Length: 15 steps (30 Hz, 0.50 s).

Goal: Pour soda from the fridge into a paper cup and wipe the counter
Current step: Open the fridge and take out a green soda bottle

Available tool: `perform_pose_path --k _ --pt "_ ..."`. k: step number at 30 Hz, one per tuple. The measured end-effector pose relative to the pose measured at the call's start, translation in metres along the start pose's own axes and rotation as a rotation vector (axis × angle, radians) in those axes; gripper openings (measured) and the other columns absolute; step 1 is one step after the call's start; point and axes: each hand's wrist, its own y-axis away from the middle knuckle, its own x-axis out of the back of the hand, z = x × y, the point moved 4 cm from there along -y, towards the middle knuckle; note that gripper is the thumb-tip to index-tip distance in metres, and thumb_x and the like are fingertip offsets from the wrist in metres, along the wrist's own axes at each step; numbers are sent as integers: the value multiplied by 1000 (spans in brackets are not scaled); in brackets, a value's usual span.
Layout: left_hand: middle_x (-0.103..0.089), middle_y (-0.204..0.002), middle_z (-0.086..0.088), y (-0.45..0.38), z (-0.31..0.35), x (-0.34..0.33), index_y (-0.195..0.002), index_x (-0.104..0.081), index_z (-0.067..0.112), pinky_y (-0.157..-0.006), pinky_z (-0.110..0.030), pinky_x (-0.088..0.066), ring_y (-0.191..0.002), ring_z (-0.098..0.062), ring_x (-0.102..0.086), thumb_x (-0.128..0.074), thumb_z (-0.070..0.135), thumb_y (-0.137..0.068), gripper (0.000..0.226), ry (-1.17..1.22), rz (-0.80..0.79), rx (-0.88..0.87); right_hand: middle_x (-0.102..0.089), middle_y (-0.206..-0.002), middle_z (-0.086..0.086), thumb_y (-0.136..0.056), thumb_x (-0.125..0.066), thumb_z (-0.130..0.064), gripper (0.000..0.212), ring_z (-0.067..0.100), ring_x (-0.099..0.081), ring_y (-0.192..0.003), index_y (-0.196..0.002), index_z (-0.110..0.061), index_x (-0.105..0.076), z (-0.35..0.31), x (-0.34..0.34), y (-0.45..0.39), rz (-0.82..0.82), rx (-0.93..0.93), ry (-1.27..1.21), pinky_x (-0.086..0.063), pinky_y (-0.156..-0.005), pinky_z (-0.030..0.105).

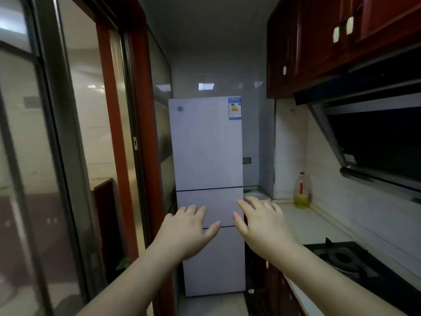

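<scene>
Ahead, at the far end of the narrow kitchen, stands the tall pale-grey three-door fridge (206, 156), all its doors shut, with a blue energy label (234, 108) at its top right corner. Both bare arms reach toward it: the left hand (185, 229) is spread flat with fingers apart, its grip wide and holding nothing, and the right hand (262, 224) beside it is likewise spread and empty, fingers pointing at the middle door. Whether either hand touches the fridge is hard to judge, since they may merely overlap it in the view. To the right runs the pale desk (303, 222), bearing a clear plastic bottle of yellow oil with a red cap (301, 191) against the white-tiled wall, and nearer a black gas hob (350, 261). Dark red wooden cabinets (319, 39) and a black range hood (373, 137) hang above. A glass sliding door with a reddish frame (68, 144) lines the left side.
</scene>
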Motion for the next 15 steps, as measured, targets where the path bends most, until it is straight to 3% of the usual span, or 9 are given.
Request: perform_pose_path --k 4,10,15 --pt "-30 -156 2 -42 5 -15 -153 -18 26 -108 -43 -34 -142 -18 -28 -15 70 -93 75 -32 7 27 -38 -146 -5 -98 -23 -52 53 18 -35 -134 -145 -29 -31 26 -18 -37 5 25 -15 -22 -110 38" --pt "-24 -158 3 -86 -5 -44 -154 -15 29 -118 -48 -18 -146 -18 -17 -14 69 -92 74 -65 3 83 -43 -142 -4 -97 -21 -52 53 19 -39 -130 -141 -27 -36 45 -50 -87 -23 45 9 -26 -106 37" --pt "-25 -158 6 -121 -26 -70 -153 -14 33 -118 -45 -11 -147 -17 -15 3 72 -80 84 -73 46 108 -39 -145 -4 -98 -25 -51 51 19 -36 -133 -141 -28 -37 43 -86 -132 -65 67 -25 -27 -107 37"
